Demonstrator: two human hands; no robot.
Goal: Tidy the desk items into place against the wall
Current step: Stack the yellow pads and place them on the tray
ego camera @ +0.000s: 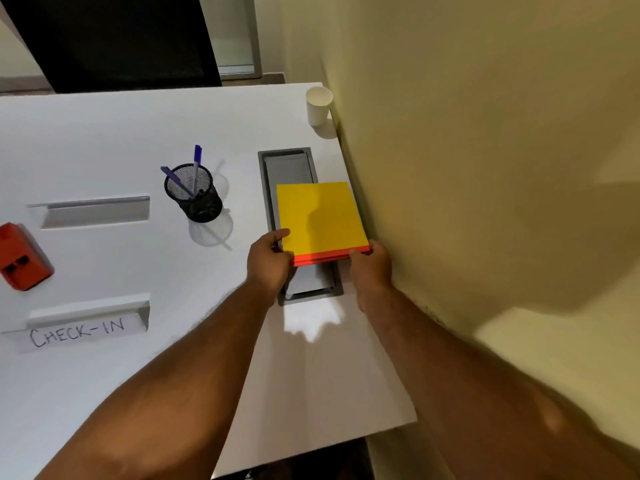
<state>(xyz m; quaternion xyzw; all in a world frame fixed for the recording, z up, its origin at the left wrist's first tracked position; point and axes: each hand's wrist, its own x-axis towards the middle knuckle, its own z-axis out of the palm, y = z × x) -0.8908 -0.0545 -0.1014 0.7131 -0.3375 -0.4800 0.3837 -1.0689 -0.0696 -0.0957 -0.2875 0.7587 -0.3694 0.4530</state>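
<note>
Yellow paper stack (320, 216) gripped by left hand (268, 261), right hand (370, 268), over grey cable tray (266, 174), paper cup (318, 105) beyond

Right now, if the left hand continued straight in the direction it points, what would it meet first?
Probably nothing soon. The left hand, gripping the yellow pad over the grey recessed tray, points along it toward the desk's far edge. The paper cup stands rightward, though depth is unclear.

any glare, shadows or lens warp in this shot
Head view: bright light patch on the white desk below the hands; soft shadow across the yellow paper stack; black mesh pen cup casts a faint double shadow; wide-angle bending curves the desk edge and wall.
</note>
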